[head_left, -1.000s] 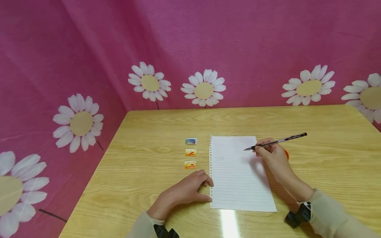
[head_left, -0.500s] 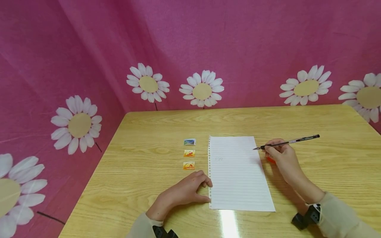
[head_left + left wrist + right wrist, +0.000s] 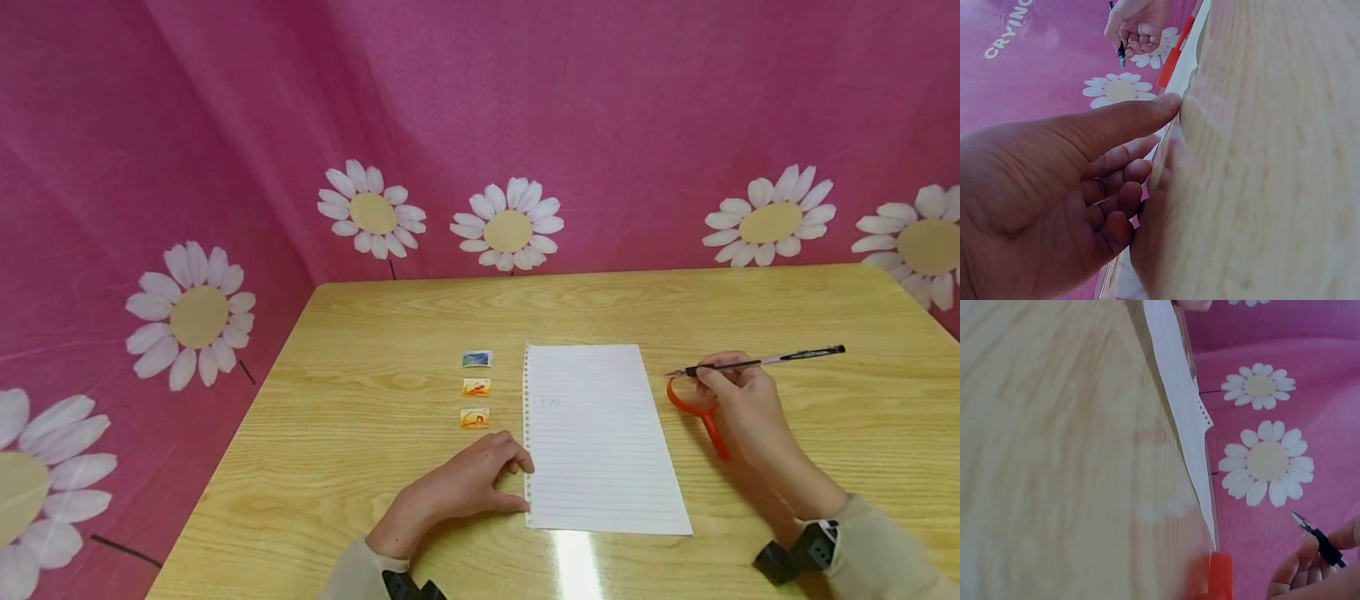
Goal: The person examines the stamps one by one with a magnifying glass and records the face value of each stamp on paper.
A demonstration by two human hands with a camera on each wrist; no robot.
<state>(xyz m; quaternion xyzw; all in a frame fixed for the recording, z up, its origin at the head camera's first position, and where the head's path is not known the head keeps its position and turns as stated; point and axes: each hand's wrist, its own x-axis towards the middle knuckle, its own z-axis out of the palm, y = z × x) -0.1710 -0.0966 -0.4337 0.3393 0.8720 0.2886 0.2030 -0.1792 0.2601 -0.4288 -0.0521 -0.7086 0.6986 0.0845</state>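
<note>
Nearby, three stamps (image 3: 476, 387), magnifier (image 3: 705, 412) beside paper (image 3: 600, 442), right grip (image 3: 750, 410) pinching pen (image 3: 780, 359), left grip (image 3: 468, 479) relaxed.

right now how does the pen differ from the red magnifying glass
The pen is slim, straight and mostly black; the magnifying glass is red, with a round head and a straight handle. The pen is held raised in the right hand; the magnifying glass lies on the table. The pen points toward the paper, while the magnifying glass has its handle toward the near side. Both are right of the paper.
</note>
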